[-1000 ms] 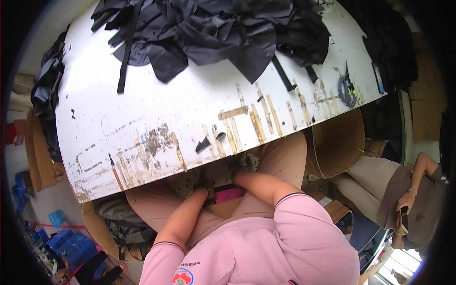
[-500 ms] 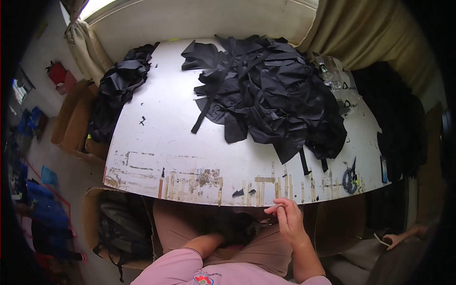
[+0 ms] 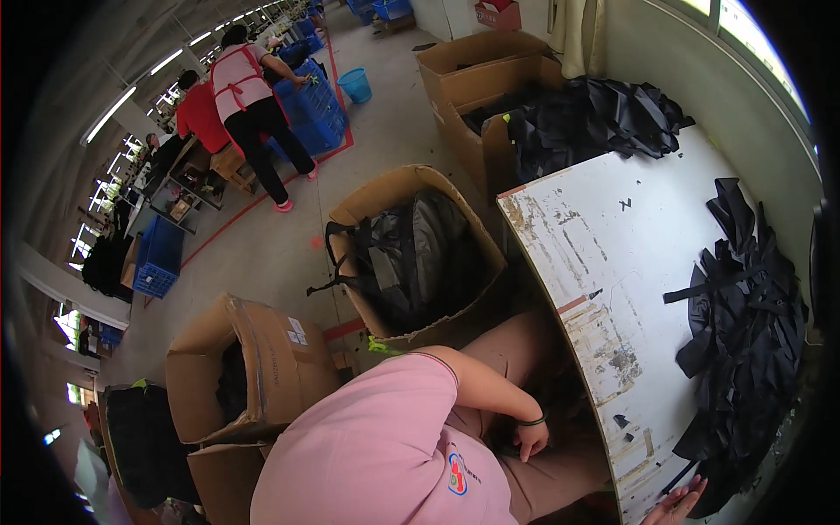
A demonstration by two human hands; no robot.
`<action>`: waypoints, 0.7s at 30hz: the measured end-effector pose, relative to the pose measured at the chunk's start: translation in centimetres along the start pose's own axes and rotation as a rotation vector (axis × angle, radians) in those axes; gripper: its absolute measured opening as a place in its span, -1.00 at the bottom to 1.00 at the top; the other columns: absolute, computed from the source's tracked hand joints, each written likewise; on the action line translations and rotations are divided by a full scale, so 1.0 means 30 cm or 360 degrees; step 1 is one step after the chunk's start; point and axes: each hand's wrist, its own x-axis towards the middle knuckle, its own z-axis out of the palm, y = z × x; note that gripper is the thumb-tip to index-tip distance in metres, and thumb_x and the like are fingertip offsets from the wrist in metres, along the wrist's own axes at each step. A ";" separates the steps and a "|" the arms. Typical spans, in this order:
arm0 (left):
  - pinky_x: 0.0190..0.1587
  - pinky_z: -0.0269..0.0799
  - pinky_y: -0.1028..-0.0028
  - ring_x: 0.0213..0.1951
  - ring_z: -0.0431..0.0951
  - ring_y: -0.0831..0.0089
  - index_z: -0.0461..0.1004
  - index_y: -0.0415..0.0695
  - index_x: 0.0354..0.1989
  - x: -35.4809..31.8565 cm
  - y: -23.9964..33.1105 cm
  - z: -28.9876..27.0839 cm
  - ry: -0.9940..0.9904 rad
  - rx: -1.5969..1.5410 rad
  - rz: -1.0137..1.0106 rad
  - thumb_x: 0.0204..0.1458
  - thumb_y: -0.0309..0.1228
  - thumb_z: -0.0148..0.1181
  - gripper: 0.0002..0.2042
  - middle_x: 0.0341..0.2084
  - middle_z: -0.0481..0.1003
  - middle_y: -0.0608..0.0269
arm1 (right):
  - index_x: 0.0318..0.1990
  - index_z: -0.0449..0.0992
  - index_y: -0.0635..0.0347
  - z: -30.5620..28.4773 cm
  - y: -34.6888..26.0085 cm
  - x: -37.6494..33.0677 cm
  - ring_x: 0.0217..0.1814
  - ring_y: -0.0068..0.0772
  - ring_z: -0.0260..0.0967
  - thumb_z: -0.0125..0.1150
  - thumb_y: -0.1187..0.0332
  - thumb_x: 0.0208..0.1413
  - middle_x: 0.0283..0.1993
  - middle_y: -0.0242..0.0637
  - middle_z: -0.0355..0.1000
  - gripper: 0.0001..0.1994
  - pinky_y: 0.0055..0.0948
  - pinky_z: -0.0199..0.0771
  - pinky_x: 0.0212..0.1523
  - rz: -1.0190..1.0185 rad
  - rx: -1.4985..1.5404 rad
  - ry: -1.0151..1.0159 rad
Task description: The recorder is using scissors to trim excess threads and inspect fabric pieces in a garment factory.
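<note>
My left hand (image 3: 531,440), with a black band on its wrist, rests in my lap under the near edge of the white worn table (image 3: 604,227). Its fingers curl downward, and whether they hold anything is hidden. My right hand (image 3: 675,505) lies at the table's near edge with fingers spread and nothing in it. It is close to a pile of black fabric pieces and straps (image 3: 744,341) on the table. My pink shirt fills the lower middle of the view.
An open cardboard box (image 3: 385,188) with a black bag (image 3: 411,262) inside stands left of the table. Another cardboard box (image 3: 262,367) stands nearer, and more boxes (image 3: 490,61) and a black fabric heap (image 3: 595,118) farther back. Two people (image 3: 254,96) stand by blue crates (image 3: 159,258).
The view has swung left, from the table top to the floor and boxes. My right hand stays at the table's edge and my left hand stays low in my lap.
</note>
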 end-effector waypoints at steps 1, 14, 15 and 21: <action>-0.07 0.45 0.30 -0.12 0.56 0.29 0.44 -0.16 -0.01 -0.114 0.096 -0.072 -0.0092 -0.0377 0.0138 0.02 -0.13 0.28 -0.55 -0.15 0.53 0.13 | 0.19 0.27 0.36 -0.020 -0.010 0.067 -0.26 -0.42 0.26 0.05 0.29 0.27 -0.12 -0.20 0.38 -0.58 -0.52 0.33 -0.27 -0.0007 0.0008 0.0007; 0.03 0.37 0.38 -0.06 0.46 0.27 0.41 -0.18 -0.03 -0.363 0.442 -1.419 0.2179 0.0202 0.0317 -0.11 -0.15 0.38 -0.49 -0.13 0.46 0.04 | -0.13 0.35 0.30 0.084 0.058 1.023 -0.29 -0.41 0.49 0.08 0.29 0.21 -0.22 -0.21 0.48 -0.76 -0.48 0.47 -0.27 -0.0432 -0.0559 0.0455; 0.08 0.33 0.32 0.02 0.42 0.18 0.39 -0.15 0.02 -0.291 0.493 -1.461 0.2177 0.0438 0.0232 -0.14 -0.11 0.38 -0.43 -0.05 0.43 0.00 | -0.15 0.36 0.32 0.043 0.061 1.081 -0.25 -0.30 0.48 0.14 0.29 0.17 -0.24 -0.15 0.49 -0.75 -0.38 0.45 -0.20 -0.0715 -0.1040 0.0620; 0.31 -0.20 -0.11 0.39 -0.08 0.11 0.06 0.17 0.35 0.023 0.552 -1.465 0.1650 0.0758 -0.0346 -0.21 0.35 0.14 -0.07 0.35 -0.02 -0.05 | -0.09 0.40 0.17 0.063 0.080 1.228 0.03 -0.15 0.42 0.18 0.22 0.10 -0.09 -0.21 0.50 -0.71 -0.25 0.35 0.02 -0.0717 -0.1287 0.0452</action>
